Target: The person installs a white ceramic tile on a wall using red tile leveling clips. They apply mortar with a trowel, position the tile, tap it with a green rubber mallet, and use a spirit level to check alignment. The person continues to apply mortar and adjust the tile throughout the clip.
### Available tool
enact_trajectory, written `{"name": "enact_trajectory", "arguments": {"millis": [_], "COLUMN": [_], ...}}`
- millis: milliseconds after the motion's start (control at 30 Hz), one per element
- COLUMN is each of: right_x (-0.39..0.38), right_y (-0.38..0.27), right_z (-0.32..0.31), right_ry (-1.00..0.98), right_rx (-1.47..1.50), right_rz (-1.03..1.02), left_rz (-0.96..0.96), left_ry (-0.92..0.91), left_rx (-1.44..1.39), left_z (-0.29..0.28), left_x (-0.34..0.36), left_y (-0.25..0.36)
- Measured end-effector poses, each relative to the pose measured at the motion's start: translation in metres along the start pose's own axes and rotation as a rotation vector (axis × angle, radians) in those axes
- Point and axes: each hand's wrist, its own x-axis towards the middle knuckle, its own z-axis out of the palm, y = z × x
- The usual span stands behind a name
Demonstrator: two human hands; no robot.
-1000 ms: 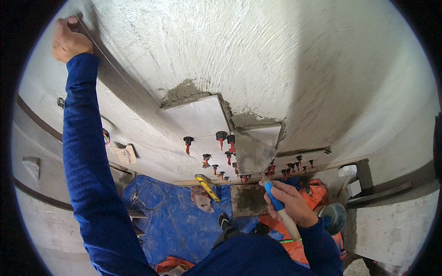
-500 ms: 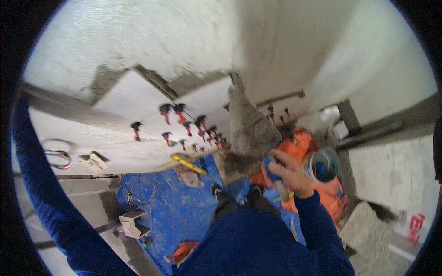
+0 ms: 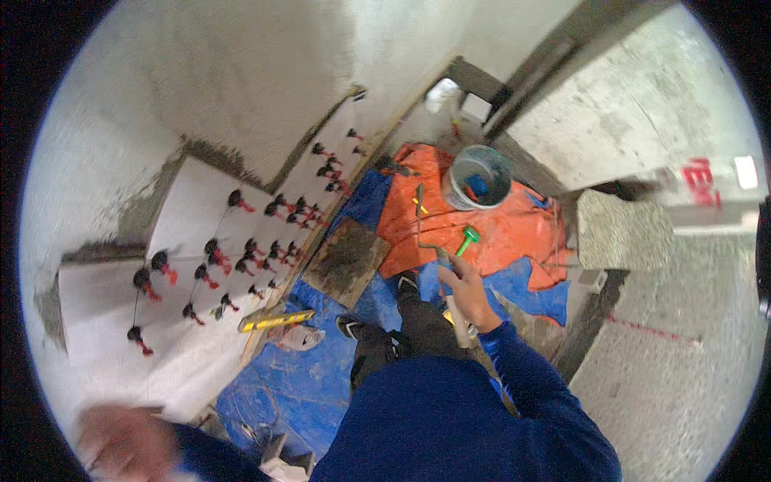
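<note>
At the middle right, my right hand [image 3: 470, 296] is closed round the handle of a trowel [image 3: 420, 217]. Its thin metal blade is seen nearly edge-on, pointing away over an orange sheet [image 3: 498, 229]. A pale end of the handle sticks out below the fist. My left hand [image 3: 128, 443] is at the lower left, close to the white wall tiles [image 3: 104, 321]; motion blur smears its fingers. Red-and-black tile levelling clips [image 3: 215, 255] stand in rows along the tile joints.
A clear bucket [image 3: 456, 193] with blue and red things inside stands on the orange sheet, near a green-headed tool [image 3: 471, 235]. A yellow spirit level [image 3: 277, 321] lies by the tiled wall. A dirty square board [image 3: 347, 263] and blue tarp [image 3: 281, 394] cover floor around my feet.
My view has swung right. The trowel, earlier showing its broad mortar-grey blade up against the tiles, is now lower and turned edge-on over the orange sheet. My left hand has come into view.
</note>
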Motion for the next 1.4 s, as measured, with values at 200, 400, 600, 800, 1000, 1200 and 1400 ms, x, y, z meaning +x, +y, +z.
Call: {"name": "enact_trajectory", "arguments": {"millis": [200, 400, 600, 800, 1000, 1200, 1400], "right_x": [0.005, 0.175, 0.45, 0.568, 0.543, 0.363, 0.327], "right_y": [-0.025, 0.052, 0.266, 0.347, 0.302, 0.214, 0.218], "right_z": [0.045, -0.086, -0.247, -0.285, -0.328, -0.3, -0.214], "right_ry": [0.036, 0.09, 0.554, 0.396, 0.275, 0.256, 0.292], "right_rx": [0.158, -0.11, -0.954, -0.96, -0.127, 0.557, 0.302], "right_rz": [-0.335, -0.249, 0.074, 0.154, 0.26, 0.248, 0.316], "left_rz": [-1.03, -1.646, -2.036, -2.19, -2.213, -2.288, -1.866], "left_ry": [-1.512, -1.341, -1.272, -1.183, -1.236, -1.149, -1.581], "left_rx": [-0.674, -0.299, 0.233, 0.414, 0.379, 0.21, 0.428], "left_z": [0.197, 0.212, 0.186, 0.17, 0.195, 0.204, 0.184], "left_x": [-0.398, -0.456, -0.546, -0.615, -0.639, -0.661, -0.706], "left_y": [0.083, 0.076, 0.06, 0.064, 0.052, 0.021, -0.05]}}
